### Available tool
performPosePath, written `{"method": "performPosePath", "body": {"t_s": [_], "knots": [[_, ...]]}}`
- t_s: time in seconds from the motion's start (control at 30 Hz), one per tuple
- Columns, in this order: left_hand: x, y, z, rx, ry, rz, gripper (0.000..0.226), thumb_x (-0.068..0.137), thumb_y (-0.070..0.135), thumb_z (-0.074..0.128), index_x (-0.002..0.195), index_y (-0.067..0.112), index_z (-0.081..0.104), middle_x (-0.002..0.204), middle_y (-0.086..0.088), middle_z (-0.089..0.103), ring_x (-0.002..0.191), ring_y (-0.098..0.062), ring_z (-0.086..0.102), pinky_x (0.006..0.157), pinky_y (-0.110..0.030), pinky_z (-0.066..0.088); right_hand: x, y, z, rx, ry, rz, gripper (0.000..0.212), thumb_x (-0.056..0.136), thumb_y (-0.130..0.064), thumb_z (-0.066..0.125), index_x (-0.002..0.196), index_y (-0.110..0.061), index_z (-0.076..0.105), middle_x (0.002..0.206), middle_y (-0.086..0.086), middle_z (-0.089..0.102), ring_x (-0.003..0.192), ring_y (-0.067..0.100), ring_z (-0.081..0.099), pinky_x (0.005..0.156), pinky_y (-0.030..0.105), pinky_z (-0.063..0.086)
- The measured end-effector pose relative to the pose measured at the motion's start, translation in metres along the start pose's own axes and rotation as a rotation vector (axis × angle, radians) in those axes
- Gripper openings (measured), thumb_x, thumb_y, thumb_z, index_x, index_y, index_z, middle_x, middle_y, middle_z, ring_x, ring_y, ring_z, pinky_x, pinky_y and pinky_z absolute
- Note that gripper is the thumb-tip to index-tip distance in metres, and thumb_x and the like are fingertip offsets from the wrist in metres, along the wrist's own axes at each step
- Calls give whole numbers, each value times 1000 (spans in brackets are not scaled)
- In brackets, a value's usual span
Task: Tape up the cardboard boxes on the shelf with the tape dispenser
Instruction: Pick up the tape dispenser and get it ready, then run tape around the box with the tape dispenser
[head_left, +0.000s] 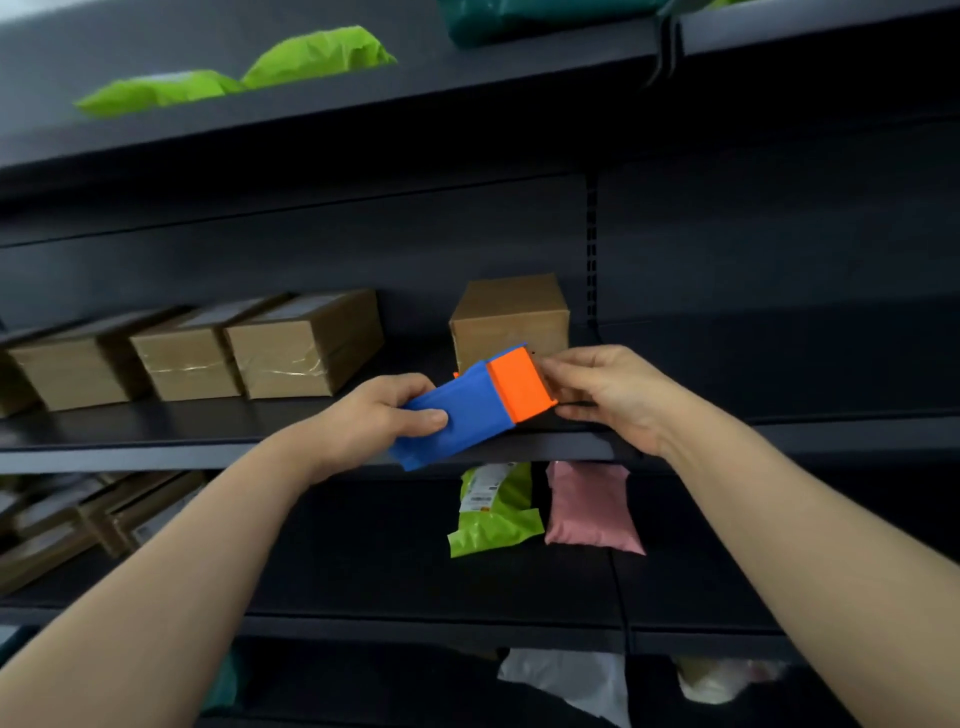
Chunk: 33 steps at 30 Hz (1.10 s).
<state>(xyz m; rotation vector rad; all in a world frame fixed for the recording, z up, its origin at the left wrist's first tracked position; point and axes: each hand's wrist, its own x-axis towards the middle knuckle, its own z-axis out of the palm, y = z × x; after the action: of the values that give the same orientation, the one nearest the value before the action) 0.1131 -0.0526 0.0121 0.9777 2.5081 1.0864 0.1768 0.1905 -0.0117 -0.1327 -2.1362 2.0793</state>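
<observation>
Dark metal shelf (208, 447), middle tier. A row of taped boxes (291, 348) sits at the left, and a lone box (511, 317) stands apart to the right. Tape dispenser (467, 410), blue body and orange head, is held in the air just in front of the lone box. Left hand (374, 421) is wrapped round the blue body. Right hand (608, 395) pinches the edge of the orange head, fingers curled.
</observation>
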Motion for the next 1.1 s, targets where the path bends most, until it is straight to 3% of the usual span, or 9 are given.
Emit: {"method": "performPosePath", "body": {"t_s": [0.1, 0.23, 0.33, 0.43, 0.53, 0.7, 0.83, 1.0, 1.1], "knots": [[1, -8, -5, 42, -5, 12, 44, 73, 46, 59, 94, 8, 60, 80, -1, 55, 72, -10, 50, 71, -31, 36, 3, 2, 14, -14, 62, 10, 12, 97, -19, 57, 86, -20, 63, 73, -8, 66, 67, 0, 62, 69, 23, 48], [8, -9, -7, 280, 25, 43, 67, 51, 69, 74, 91, 18, 59, 82, 0, 61, 69, -13, 56, 63, -31, 41, 6, 6, 19, 44, 103, 20, 20, 100, -17, 50, 83, -20, 60, 71, -6, 63, 63, 4, 59, 72, 25, 50], [15, -7, -5, 548, 118, 99, 61, 51, 60, 84, 90, 24, 52, 83, 5, 58, 73, -10, 56, 60, -30, 43, 5, 7, 16, 58, 102, -24, 13, 97, -15, 57, 85, -16, 61, 69, -4, 64, 61, 4, 60, 65, 21, 52], [22, -7, -7, 606, 205, 259, 51, 61, 53, 77, 97, 28, 51, 87, 11, 61, 76, -5, 58, 65, -33, 51, 10, 12, 12, 2, 248, -95, 14, 91, 0, 61, 83, -12, 63, 74, 4, 66, 59, 6, 63, 62, 20, 54], [28, -8, -12, 699, 287, 393, 49, 63, 54, 66, 103, 29, 54, 89, 12, 61, 79, -10, 59, 72, -32, 49, 13, 13, 9, -29, 378, -136, 10, 89, -1, 64, 85, -8, 68, 73, 4, 68, 60, 8, 65, 67, 22, 56], [33, -10, -19, 798, 301, 424, 55, 64, 66, 55, 109, 34, 52, 93, 16, 59, 85, -9, 57, 92, -39, 38, 13, 17, 5, 2, 416, -165, 9, 88, -4, 68, 81, -10, 68, 74, 5, 69, 61, 9, 66, 72, 22, 57], [25, -23, -33, 722, 264, 360, 61, 62, 68, 57, 112, 33, 52, 93, 14, 59, 83, -11, 58, 78, -34, 43, 12, 21, -18, 9, 510, -165, 9, 90, -4, 66, 83, -10, 67, 76, 6, 69, 58, 7, 66, 71, 18, 56], [16, -30, -35, 665, 270, 323, 53, 70, 47, 77, 114, 32, 51, 97, 13, 58, 84, -5, 56, 71, -29, 48, 11, 22, -20, -75, 446, -177, 12, 91, -8, 65, 80, -14, 65, 77, 2, 70, 63, 7, 66, 72, 17, 55], [9, -37, -38, 700, 296, 305, 52, 70, 41, 80, 112, 34, 50, 93, 15, 56, 81, -4, 55, 67, -26, 43, 13, 25, -28, -60, 524, -189, 9, 92, -6, 63, 84, -8, 65, 77, 4, 67, 61, 9, 62, 63, 11, 52]]}}
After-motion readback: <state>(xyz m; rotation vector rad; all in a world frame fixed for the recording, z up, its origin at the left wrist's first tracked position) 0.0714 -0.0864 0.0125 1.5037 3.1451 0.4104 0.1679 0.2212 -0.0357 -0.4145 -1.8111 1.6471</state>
